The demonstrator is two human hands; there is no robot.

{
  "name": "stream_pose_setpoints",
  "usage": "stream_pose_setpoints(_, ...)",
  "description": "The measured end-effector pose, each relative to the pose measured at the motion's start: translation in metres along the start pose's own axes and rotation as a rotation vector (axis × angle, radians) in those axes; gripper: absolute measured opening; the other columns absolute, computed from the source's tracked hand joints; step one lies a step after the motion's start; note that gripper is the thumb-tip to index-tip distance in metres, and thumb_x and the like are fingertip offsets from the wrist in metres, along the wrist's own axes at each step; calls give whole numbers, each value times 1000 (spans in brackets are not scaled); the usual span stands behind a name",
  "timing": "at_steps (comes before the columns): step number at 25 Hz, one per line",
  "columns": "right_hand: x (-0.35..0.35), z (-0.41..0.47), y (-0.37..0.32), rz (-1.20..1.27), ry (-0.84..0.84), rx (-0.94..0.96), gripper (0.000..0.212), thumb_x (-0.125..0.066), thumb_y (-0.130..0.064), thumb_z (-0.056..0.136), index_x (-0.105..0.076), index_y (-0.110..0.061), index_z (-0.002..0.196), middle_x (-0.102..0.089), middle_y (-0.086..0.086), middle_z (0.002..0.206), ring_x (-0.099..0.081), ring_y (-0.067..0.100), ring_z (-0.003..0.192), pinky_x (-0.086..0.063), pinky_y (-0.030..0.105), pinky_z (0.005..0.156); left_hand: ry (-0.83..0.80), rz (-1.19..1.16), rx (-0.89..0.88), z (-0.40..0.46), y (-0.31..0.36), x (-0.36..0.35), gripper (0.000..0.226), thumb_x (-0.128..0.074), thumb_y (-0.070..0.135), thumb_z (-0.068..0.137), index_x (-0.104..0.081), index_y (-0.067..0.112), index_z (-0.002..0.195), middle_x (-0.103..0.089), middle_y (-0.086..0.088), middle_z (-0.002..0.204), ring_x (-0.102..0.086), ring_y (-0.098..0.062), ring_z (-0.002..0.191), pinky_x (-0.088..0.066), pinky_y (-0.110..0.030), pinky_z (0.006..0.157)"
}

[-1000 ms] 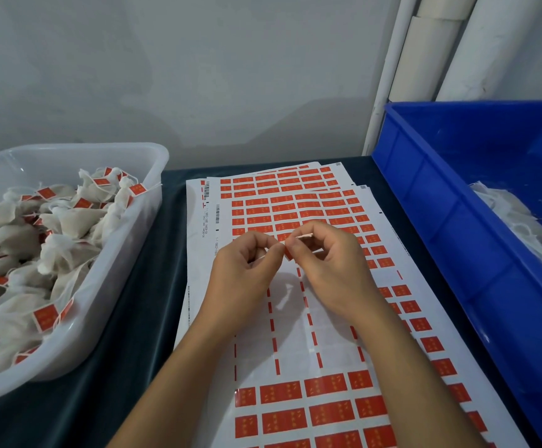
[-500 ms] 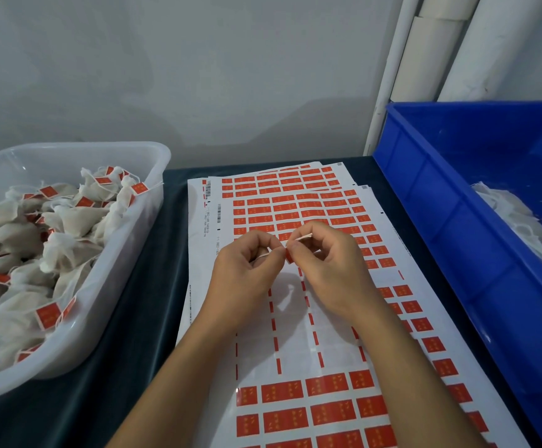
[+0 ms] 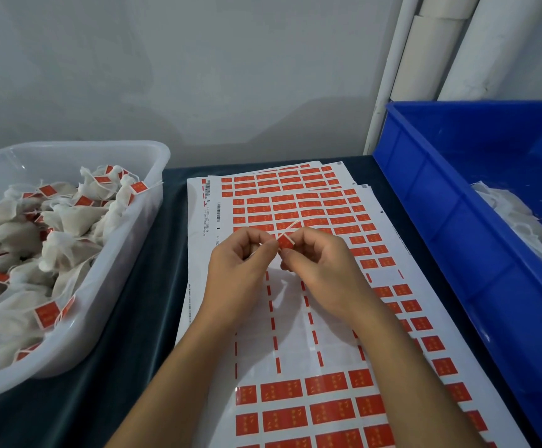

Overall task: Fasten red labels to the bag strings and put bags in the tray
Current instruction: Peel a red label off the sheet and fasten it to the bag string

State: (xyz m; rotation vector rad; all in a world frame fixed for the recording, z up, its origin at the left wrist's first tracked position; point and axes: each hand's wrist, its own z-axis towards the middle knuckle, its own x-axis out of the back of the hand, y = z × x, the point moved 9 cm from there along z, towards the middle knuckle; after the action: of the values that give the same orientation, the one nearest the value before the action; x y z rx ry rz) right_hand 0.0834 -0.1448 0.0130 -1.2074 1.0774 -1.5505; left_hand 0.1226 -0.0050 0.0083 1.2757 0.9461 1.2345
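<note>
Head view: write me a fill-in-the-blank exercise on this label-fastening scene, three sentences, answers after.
1. The finished bags with red tags lie in the clear tray on the person's ____ side.
2. The left hand and right hand meet above the label sheets, pinching a white string and a small ____ label.
3. The bin holding the untagged white bags is ____ in colour.

Answers: left; red; blue
</note>
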Motion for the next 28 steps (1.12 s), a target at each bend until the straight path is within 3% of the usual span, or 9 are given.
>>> stream_pose_setpoints(10,2,0,1,5,11,-2,9,-65,-28,100,-69,-35,102,-73,-21,95,-69,1,95,-53,8,73,7,-9,35,0,-2,1,12,-66,24,101,-73,21,91,-72,15,76,-65,2,66,-49,-17,64)
stream_pose_setpoints(15,12,2,4,17,109,-19,7,-66,-23,99,-69,-28,96,-72,-16,87,-70,4,89,-56,16,72,9,-1,49,1,-3,1,13,-66,24,101,-73,20,91,-69,16,70,-63,3,61,-48,-18,64)
stream_pose_setpoints(22,15,2,9,40,124,-73,23,-54,-17,104,-69,-26,90,-71,-15,83,-70,4,85,-55,14,66,22,-20,74,0,-5,1,11,-67,24,100,-74,19,93,-71,14,75,-63,3,64,-49,-23,70)
stream_pose_setpoints(28,15,2,1,74,133,-26,14,-60,-23,103,-70,-28,93,-72,-17,89,-70,3,91,-56,14,73,-25,33,58,1,-4,-2,14,-66,23,100,-73,23,88,-70,15,74,-63,2,64,-48,-16,63)
